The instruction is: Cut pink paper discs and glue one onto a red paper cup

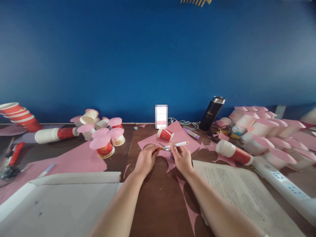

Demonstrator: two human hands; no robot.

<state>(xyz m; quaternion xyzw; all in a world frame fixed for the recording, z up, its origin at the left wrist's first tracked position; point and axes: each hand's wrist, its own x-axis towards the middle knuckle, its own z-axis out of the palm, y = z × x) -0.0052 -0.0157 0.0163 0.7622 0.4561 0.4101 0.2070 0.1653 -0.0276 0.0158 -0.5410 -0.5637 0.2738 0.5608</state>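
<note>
My left hand (146,159) is closed in a pinch on a small orange pen cap (160,148). My right hand (182,158) grips a white marker pen (181,144) with an orange end, held nearly level. Scissors (166,148) show between the two hands, partly hidden by my right fingers. Just beyond my hands, a red and white paper cup (165,134) lies on its side on a pink paper sheet (174,129) with curved cut edges.
Cups with pink discs (100,144) stand left; many more (269,131) crowd the right. Stacked cups (233,153) lie near a power strip (278,177). A black flask (211,113) leans by the blue wall. A printed sheet (237,187) and a white box lid (74,204) flank my arms.
</note>
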